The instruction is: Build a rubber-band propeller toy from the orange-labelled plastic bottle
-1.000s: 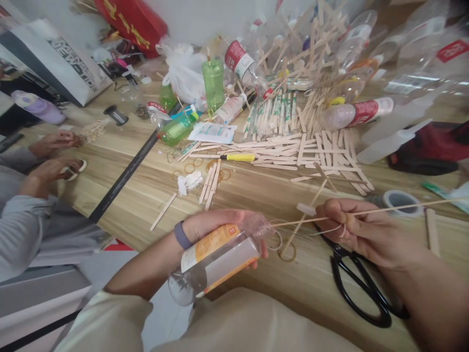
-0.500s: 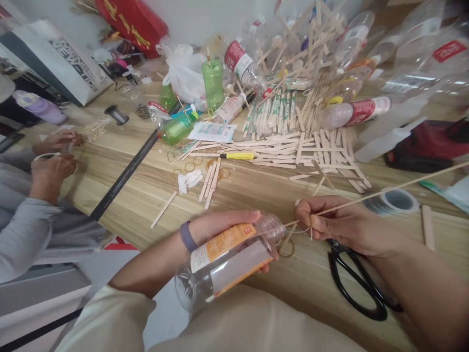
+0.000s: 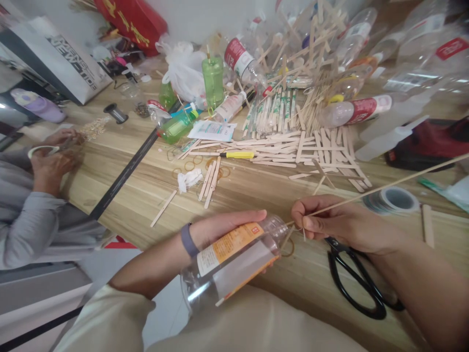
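Note:
My left hand [image 3: 223,230] is wrapped round a clear plastic bottle [image 3: 240,259] with an orange and white label, its open neck pointing right. At the neck, my right hand [image 3: 315,217] pinches a long thin wooden stick [image 3: 388,184] that slants up to the right edge. The stick's lower end reaches the bottle's mouth. A short loose end of string [image 3: 304,234] hangs below my right fingertips. Black-handled scissors [image 3: 357,281] lie on the table under my right forearm.
Behind lie wooden sticks [image 3: 274,146], a yellow-handled tool [image 3: 240,155], rubber bands and several bottles. A spool [image 3: 397,200] stands beyond my right wrist. At the left, another person's hands [image 3: 54,161] hold scissors beside a small pile.
The bottle and my left hand have shifted slightly right. My right hand has moved a little left, closer to the neck. The other person's scissors have turned.

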Tool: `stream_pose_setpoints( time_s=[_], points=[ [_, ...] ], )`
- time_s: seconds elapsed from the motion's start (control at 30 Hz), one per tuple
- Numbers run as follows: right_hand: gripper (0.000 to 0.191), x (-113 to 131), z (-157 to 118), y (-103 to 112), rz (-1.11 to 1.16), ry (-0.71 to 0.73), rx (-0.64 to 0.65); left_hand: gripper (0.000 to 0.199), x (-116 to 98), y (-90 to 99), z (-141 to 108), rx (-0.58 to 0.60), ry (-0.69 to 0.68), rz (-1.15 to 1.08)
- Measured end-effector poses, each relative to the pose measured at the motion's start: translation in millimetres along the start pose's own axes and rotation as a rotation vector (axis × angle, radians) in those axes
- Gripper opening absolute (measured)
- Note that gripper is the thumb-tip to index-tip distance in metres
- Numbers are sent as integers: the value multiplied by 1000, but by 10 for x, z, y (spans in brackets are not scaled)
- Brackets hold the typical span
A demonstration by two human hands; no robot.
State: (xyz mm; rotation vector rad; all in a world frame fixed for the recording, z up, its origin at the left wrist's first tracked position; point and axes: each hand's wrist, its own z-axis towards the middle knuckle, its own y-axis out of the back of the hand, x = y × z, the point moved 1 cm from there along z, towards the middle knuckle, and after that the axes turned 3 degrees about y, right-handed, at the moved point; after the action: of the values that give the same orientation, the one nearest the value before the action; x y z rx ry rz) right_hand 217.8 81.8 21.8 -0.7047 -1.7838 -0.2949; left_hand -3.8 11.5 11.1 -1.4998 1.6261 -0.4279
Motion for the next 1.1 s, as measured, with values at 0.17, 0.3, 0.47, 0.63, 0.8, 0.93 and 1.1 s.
stream_pose_setpoints(
  time_s=[0.17,0.3,0.47,0.63,0.8,0.93,1.1],
  points=[
    [36,27,-4,-6,6,19,11,47,1,-82,67,-246,-93,-55],
    [33,53,-28,-47,5,41,33,17,102,-146,-33,-370,-171,-33],
    [27,-25,-65,-130,69,72,41,27,245,-287,-467,-542,-229,304],
    [20,-220,-108,-175,79,152,-57,54,274,-284,-643,-448,-186,294],
    [20,-285,-132,-157,161,219,-291,75,97,-331,-576,-541,-327,761],
    [22,-291,-187,-132,261,259,-438,79,71,-474,-447,-819,-560,1280],
    [23,-370,-343,-104,281,192,-486,77,238,-515,-249,-800,-694,1285]
  ],
)
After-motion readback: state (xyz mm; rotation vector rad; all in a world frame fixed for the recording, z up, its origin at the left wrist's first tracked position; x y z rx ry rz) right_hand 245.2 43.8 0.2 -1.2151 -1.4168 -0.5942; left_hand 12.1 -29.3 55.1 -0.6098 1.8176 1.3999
